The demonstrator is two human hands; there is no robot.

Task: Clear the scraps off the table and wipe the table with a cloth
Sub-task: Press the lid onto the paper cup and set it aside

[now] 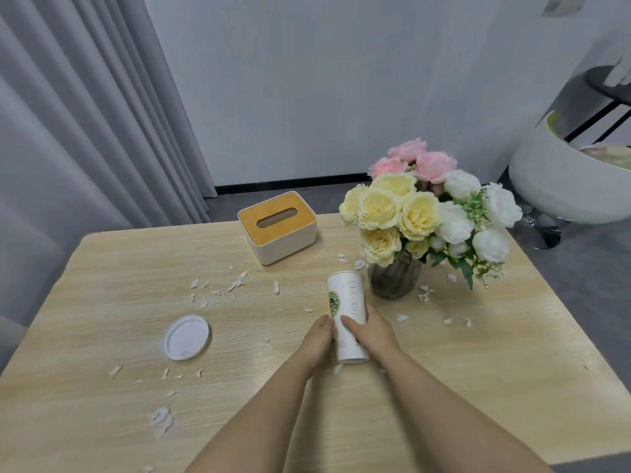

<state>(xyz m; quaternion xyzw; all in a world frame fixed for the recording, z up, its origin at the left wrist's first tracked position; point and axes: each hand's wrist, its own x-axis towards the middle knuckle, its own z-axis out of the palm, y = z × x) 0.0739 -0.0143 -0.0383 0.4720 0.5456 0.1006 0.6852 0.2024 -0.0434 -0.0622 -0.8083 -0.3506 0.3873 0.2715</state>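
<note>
Now both hands clasp the cup (345,315) mid-table (102,336), left hand (319,339) and right hand (370,332) fingers curled around it. Light and crushable, probably; hold its body gently. Scraps (235,285) lie scattered.

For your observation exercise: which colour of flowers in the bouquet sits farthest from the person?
The pink flowers, at the bouquet's far top; yellow and white ones sit lower and nearer.
</note>
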